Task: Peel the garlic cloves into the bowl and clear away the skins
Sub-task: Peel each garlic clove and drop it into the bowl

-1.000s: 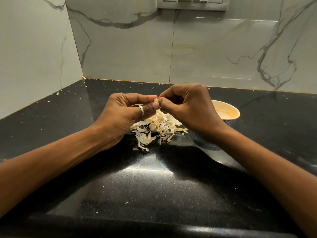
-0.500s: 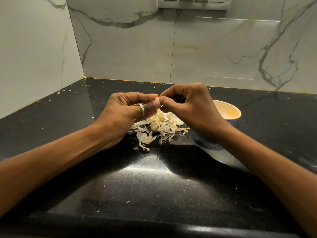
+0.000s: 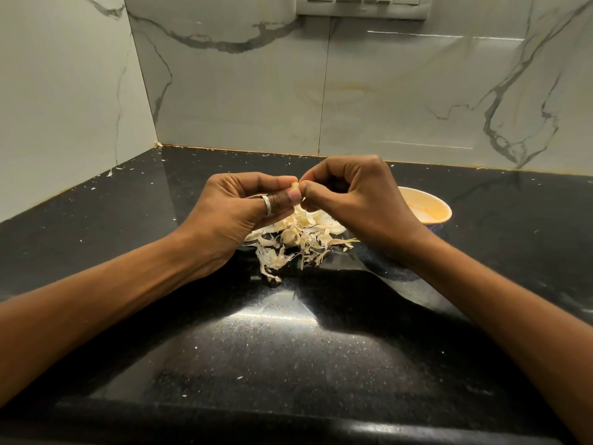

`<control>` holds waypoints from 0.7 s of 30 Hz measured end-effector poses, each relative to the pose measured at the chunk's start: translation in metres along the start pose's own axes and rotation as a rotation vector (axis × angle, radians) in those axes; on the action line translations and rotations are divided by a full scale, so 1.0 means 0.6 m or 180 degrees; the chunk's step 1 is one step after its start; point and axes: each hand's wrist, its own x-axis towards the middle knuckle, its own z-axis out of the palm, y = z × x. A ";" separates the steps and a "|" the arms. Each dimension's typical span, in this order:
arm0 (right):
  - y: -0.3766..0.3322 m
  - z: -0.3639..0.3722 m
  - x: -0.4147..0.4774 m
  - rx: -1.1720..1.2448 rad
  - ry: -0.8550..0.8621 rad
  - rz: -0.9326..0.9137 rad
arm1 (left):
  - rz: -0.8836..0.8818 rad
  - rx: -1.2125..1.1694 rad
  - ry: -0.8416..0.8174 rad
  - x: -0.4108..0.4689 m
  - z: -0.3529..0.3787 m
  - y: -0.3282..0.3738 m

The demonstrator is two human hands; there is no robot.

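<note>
Change vs. earlier frames: minimal; both hands sit at almost the same spot above the pile, and the pinch point between them has barely shifted; bowl and pile unmoved.

Left hand point(image 3: 237, 213): fingers curled, thumb (with ring point(image 3: 267, 204)) and fingertips pinching one end of a small pale garlic clove point(image 3: 294, 186); right hand point(image 3: 353, 200): fingers curled in, thumb and forefinger nipping the same clove from the other side; both hands thus closed narrow on the clove, held up off the tabletop point(image 3: 288, 364).

Skins point(image 3: 298, 239): loose papery heap on the tabletop directly under the hands; a whitish lump in the heap may be another clove, cannot tell; small flecks scattered over the dark surface.

Bowl point(image 3: 430, 203): just beyond the right wrist, partly hidden by it; inner wall orange-tinted; whether peeled cloves lie inside cannot be told.

Step in hand (judgement): peeling, mid-clove; the right fingertips appear to be working skin off the tip while the left steadies the clove; how much skin remains is too small to see.

Next move calls for (judgement): freeing the last skin and letting it fall on the heap; then carrying the bare clove right and past the wrist to drop it in the bowl; the clove is small and likely slick once bare, so a firm pinch is needed.

Task state (judgement): clearing of skins not yet begun; the heap is all on the tabletop.
</note>
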 end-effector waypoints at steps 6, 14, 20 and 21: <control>-0.001 0.000 0.000 0.0011 0.0016 0.0062 | 0.0008 0.0044 -0.0037 -0.001 -0.001 0.000; 0.000 0.001 0.001 -0.0013 0.0050 0.0077 | 0.0012 0.0104 -0.0061 -0.002 0.001 0.001; 0.002 0.003 0.003 -0.0033 0.0031 0.0176 | 0.0025 0.0113 -0.0121 0.001 -0.002 -0.001; 0.001 0.003 0.003 -0.0039 0.0022 0.0180 | 0.0021 0.0082 -0.0121 0.002 -0.002 -0.001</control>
